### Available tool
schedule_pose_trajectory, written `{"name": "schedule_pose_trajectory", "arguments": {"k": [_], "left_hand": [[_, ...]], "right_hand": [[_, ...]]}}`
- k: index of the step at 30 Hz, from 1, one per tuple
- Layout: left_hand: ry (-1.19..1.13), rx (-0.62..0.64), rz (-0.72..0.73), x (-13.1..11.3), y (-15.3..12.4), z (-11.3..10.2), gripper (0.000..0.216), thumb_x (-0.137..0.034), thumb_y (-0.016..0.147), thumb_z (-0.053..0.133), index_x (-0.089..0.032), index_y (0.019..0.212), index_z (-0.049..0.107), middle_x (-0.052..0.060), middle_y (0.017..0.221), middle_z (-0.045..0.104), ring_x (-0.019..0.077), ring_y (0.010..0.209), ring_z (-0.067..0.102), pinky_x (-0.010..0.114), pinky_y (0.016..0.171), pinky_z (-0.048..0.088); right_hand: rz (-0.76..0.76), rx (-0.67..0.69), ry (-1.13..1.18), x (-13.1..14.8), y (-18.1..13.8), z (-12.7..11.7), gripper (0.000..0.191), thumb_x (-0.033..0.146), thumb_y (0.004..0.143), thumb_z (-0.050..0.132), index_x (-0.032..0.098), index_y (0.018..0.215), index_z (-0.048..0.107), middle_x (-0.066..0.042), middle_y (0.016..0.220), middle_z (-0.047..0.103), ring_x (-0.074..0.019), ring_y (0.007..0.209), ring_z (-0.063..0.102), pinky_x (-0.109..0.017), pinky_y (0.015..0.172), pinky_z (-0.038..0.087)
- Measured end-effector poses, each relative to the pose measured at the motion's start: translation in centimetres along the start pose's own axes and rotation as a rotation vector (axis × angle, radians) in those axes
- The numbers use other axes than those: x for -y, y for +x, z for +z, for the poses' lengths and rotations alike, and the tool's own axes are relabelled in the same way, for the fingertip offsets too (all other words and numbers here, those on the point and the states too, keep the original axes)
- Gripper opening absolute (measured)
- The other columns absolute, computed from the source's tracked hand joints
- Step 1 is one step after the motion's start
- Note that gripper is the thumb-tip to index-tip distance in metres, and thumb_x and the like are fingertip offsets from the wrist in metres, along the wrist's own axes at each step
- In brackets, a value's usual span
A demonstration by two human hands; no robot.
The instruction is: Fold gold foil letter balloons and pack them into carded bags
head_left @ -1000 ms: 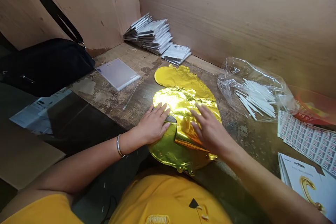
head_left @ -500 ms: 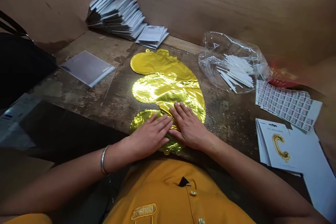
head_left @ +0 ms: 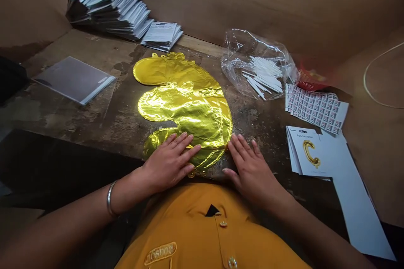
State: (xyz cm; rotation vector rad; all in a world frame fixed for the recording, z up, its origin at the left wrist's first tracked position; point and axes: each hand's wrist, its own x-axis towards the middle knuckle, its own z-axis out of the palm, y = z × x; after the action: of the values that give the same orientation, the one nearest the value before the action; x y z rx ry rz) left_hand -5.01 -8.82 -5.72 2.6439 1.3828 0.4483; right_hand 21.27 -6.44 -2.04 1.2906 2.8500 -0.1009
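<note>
Gold foil balloons (head_left: 195, 111), flat and shiny, lie in overlapping curves on the worn table (head_left: 123, 119) in front of me. My left hand (head_left: 172, 159) rests palm down with fingers outstretched on their near end, wearing a metal bangle at the wrist. My right hand (head_left: 251, 168) lies flat at the right edge of the foil, fingers extended, its fingertips beside or just touching the rim. Neither hand grips anything. Part of the nearest foil is hidden under the left hand.
Stacked white packets (head_left: 116, 8) lean at the back left, beside smaller packets (head_left: 162, 35). A clear sleeve (head_left: 75, 80) lies left. Behind the right hand are a plastic bag (head_left: 236, 56) with white sticks (head_left: 265, 75), sticker sheets (head_left: 318, 107) and balloon cards (head_left: 306, 151).
My right hand has slid right, off the middle of the foil to its right edge. My left hand stays on the foil's near end. The whole view has shifted, moving the scene leftward.
</note>
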Motion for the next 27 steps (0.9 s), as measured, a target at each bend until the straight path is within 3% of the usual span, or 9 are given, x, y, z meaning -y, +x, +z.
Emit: {"name": "schedule_pose_trajectory", "arguments": {"k": [5, 7, 10, 12, 15, 20, 22, 24, 27], "left_hand": [[0.041, 0.016, -0.007, -0.5, 0.3, -0.3, 0.05, -0.044, 0.095, 0.049, -0.024, 0.141, 0.05, 0.015, 0.146, 0.047, 0.0349, 0.137, 0.041, 0.053, 0.111, 0.03], [0.041, 0.017, -0.014, -0.5, 0.3, -0.4, 0.049, -0.045, 0.095, 0.049, -0.024, 0.139, 0.051, 0.015, 0.146, 0.047, 0.0345, 0.136, 0.042, 0.053, 0.111, 0.03], [0.028, 0.009, -0.03, -0.5, 0.4, -0.3, 0.048, -0.045, 0.095, 0.049, -0.025, 0.138, 0.052, 0.014, 0.147, 0.046, 0.0346, 0.137, 0.041, 0.053, 0.112, 0.03], [0.027, 0.012, -0.038, -0.7, 0.6, -0.2, 0.048, -0.045, 0.095, 0.048, -0.025, 0.139, 0.052, 0.015, 0.148, 0.045, 0.0347, 0.138, 0.04, 0.052, 0.111, 0.031], [0.033, 0.029, -0.039, -1.1, 0.8, 0.1, 0.053, -0.048, 0.094, 0.048, -0.02, 0.138, 0.052, 0.018, 0.149, 0.043, 0.0348, 0.139, 0.038, 0.05, 0.112, 0.031], [0.022, 0.018, -0.051, 1.1, -1.4, -1.3, 0.047, -0.048, 0.095, 0.048, -0.024, 0.135, 0.053, 0.01, 0.147, 0.048, 0.029, 0.136, 0.044, 0.052, 0.113, 0.029], [0.026, -0.034, -0.182, 4.0, -2.8, -2.9, 0.035, -0.043, 0.098, 0.043, -0.025, 0.121, 0.063, 0.006, 0.13, 0.064, 0.0258, 0.122, 0.057, 0.05, 0.11, 0.034], [0.026, -0.119, -0.425, 7.6, -3.4, -4.8, 0.034, -0.039, 0.098, 0.04, -0.022, 0.102, 0.069, 0.007, 0.106, 0.073, 0.0237, 0.099, 0.068, 0.043, 0.098, 0.045], [-0.066, -0.238, -0.791, 12.6, -1.4, -6.7, 0.039, -0.039, 0.091, 0.05, -0.015, 0.121, 0.058, 0.012, 0.116, 0.068, 0.0233, 0.094, 0.067, 0.036, 0.086, 0.051]], "right_hand": [[-0.135, 0.102, 0.065, 1.1, 0.4, 0.4, 0.071, 0.047, 0.094, 0.047, 0.014, 0.153, 0.025, -0.013, 0.156, 0.029, -0.0272, 0.146, 0.025, -0.052, 0.118, 0.023], [-0.014, 0.081, 0.045, 0.8, 0.0, 0.3, 0.07, 0.046, 0.095, 0.044, 0.014, 0.154, 0.022, -0.014, 0.155, 0.032, -0.0301, 0.144, 0.029, -0.057, 0.116, 0.025], [0.11, -0.076, 0.014, 0.4, 0.3, -0.9, 0.068, 0.039, 0.097, 0.04, 0.013, 0.155, 0.018, -0.016, 0.156, 0.027, -0.0337, 0.146, 0.023, -0.06, 0.115, 0.025], [0.01, -0.127, 0.053, 0.8, 1.9, -1.5, 0.066, 0.034, 0.097, 0.041, 0.013, 0.155, 0.019, -0.014, 0.158, 0.021, -0.0311, 0.148, 0.015, -0.056, 0.117, 0.024], [-0.191, -0.033, 0.152, 1.8, 5.0, -0.6, 0.069, 0.036, 0.096, 0.044, 0.013, 0.155, 0.018, -0.013, 0.159, 0.021, -0.0276, 0.148, 0.015, -0.049, 0.118, 0.028], [-0.213, 0.037, 0.138, 2.2, 7.0, 2.7, 0.075, 0.043, 0.094, 0.048, 0.012, 0.155, 0.016, -0.015, 0.159, 0.021, -0.0272, 0.148, 0.016, -0.05, 0.118, 0.026], [-0.221, 0.025, 0.114, 1.9, 6.8, 3.1, 0.076, 0.044, 0.094, 0.049, 0.011, 0.155, 0.017, -0.016, 0.159, 0.021, -0.0276, 0.148, 0.015, -0.048, 0.118, 0.025], [-0.229, 0.023, 0.096, 1.8, 6.5, 3.0, 0.076, 0.045, 0.094, 0.049, 0.011, 0.155, 0.018, -0.016, 0.158, 0.022, -0.0279, 0.147, 0.016, -0.047, 0.119, 0.025], [-0.229, 0.012, 0.08, 1.9, 6.4, 2.7, 0.077, 0.045, 0.094, 0.048, 0.012, 0.155, 0.016, -0.015, 0.159, 0.021, -0.0282, 0.147, 0.017, -0.047, 0.118, 0.026]]}}
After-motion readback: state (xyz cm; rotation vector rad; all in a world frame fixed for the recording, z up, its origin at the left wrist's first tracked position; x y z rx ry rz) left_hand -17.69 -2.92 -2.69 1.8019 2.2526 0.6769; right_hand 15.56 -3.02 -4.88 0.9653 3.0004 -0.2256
